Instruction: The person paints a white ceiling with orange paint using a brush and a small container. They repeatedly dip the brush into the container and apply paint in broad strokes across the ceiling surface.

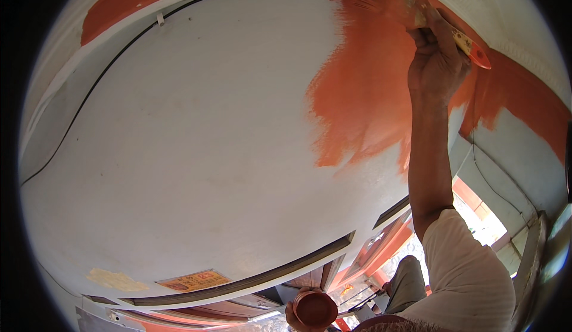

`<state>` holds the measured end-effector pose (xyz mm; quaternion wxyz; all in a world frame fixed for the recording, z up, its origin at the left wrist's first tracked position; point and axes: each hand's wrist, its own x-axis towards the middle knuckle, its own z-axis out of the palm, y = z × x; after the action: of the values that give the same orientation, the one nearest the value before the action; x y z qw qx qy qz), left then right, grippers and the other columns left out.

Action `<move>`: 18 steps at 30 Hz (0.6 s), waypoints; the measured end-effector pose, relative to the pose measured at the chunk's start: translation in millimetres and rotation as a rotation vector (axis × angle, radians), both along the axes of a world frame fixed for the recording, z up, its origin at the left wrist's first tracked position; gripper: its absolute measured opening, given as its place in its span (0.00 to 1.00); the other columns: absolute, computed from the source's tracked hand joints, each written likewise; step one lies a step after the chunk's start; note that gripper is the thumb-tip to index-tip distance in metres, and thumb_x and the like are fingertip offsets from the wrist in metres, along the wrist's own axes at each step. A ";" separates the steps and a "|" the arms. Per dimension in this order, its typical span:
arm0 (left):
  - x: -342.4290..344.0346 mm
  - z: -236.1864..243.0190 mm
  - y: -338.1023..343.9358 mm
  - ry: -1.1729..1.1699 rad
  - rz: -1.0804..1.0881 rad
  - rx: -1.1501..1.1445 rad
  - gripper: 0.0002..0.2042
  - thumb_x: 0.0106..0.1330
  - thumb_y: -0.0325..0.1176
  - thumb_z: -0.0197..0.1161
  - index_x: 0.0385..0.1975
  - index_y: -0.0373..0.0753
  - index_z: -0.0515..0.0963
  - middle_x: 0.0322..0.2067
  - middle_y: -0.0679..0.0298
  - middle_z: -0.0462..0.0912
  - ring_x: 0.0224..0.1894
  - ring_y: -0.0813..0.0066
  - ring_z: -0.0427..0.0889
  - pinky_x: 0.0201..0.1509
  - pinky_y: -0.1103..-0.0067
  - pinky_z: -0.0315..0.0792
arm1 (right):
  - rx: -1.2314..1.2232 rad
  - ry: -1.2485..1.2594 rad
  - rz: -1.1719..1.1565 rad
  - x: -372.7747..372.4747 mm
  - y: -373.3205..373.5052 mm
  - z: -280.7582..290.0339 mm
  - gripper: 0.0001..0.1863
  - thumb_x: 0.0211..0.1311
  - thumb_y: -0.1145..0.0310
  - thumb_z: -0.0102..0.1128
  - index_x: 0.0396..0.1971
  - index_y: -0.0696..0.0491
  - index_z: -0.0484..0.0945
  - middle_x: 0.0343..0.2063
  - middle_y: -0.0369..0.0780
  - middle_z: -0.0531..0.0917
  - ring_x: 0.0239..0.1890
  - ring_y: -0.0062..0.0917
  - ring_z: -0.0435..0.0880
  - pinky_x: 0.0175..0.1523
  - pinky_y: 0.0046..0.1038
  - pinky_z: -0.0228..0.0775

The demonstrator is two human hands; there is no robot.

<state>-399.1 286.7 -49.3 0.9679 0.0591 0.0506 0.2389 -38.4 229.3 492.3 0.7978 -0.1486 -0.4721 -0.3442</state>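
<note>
High on the wall [190, 111], my raised right hand [440, 67] grips a paintbrush [463, 41] by its handle, which ends in an orange tip. The brush's paint-covered bristles, smeared by motion, are against orange paint near the top edge of the wall. A wet-looking patch of orange paint [369, 88] with a ragged left edge spreads below the brush over the pale grey surface. Low in the view, my left hand [292, 317] holds a round reddish-brown pot [314, 309] from its left side. The pot's opening faces up; how much paint it holds I cannot tell.
A black cable [122, 53] runs along the upper left wall, held by a white clip [160, 19]. An orange printed plate [194, 281] sits above a long dark ledge [250, 278]. Thin wires [497, 186] hang at the right, near a bright opening [476, 216].
</note>
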 end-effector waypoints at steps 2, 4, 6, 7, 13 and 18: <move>1.3 -4.0 1.7 -0.010 0.000 0.000 0.38 0.71 0.68 0.57 0.67 0.40 0.74 0.58 0.43 0.82 0.61 0.40 0.82 0.57 0.47 0.84 | -0.017 -0.021 -0.047 -1.0 -1.6 -1.8 0.09 0.67 0.81 0.67 0.43 0.69 0.85 0.39 0.48 0.89 0.41 0.32 0.92 0.47 0.36 0.93; 2.3 -6.9 -2.6 -0.047 0.016 -0.091 0.41 0.72 0.69 0.54 0.69 0.38 0.71 0.59 0.39 0.80 0.63 0.36 0.80 0.57 0.46 0.85 | -0.028 -0.007 -0.067 8.5 -9.9 -2.4 0.09 0.65 0.80 0.68 0.43 0.69 0.86 0.44 0.48 0.87 0.44 0.32 0.90 0.43 0.34 0.93; 1.5 -4.1 -4.1 -0.033 0.030 -0.128 0.42 0.72 0.70 0.54 0.70 0.37 0.70 0.58 0.38 0.80 0.62 0.36 0.81 0.56 0.47 0.86 | 0.015 0.073 -0.078 12.0 -18.0 -4.0 0.09 0.65 0.80 0.68 0.42 0.69 0.86 0.44 0.49 0.87 0.44 0.33 0.90 0.43 0.34 0.92; 0.8 -2.4 -3.6 -0.001 0.033 -0.116 0.42 0.71 0.70 0.55 0.69 0.37 0.70 0.57 0.39 0.81 0.60 0.37 0.82 0.55 0.49 0.86 | 0.066 0.145 -0.081 11.2 -22.7 -5.1 0.08 0.66 0.80 0.67 0.42 0.69 0.85 0.43 0.49 0.88 0.42 0.34 0.91 0.45 0.35 0.92; -8.7 14.9 -2.5 0.020 -0.004 -0.033 0.41 0.71 0.69 0.55 0.69 0.38 0.70 0.56 0.41 0.81 0.59 0.40 0.84 0.53 0.50 0.87 | 0.147 0.222 -0.444 -2.2 -59.3 -37.3 0.08 0.61 0.81 0.72 0.36 0.70 0.85 0.46 0.48 0.87 0.43 0.34 0.90 0.42 0.34 0.92; -11.9 22.5 -4.1 0.002 -0.030 -0.006 0.41 0.71 0.69 0.56 0.70 0.39 0.69 0.57 0.42 0.80 0.59 0.41 0.83 0.53 0.51 0.88 | 0.021 -0.190 -1.162 5.6 -68.5 -42.9 0.05 0.62 0.80 0.73 0.35 0.64 0.85 0.40 0.42 0.89 0.41 0.27 0.90 0.38 0.31 0.89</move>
<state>-411.0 282.6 -26.8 0.9715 0.0574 0.0512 0.2241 -32.8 160.7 449.4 0.4339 -0.3435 -0.3791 -0.7416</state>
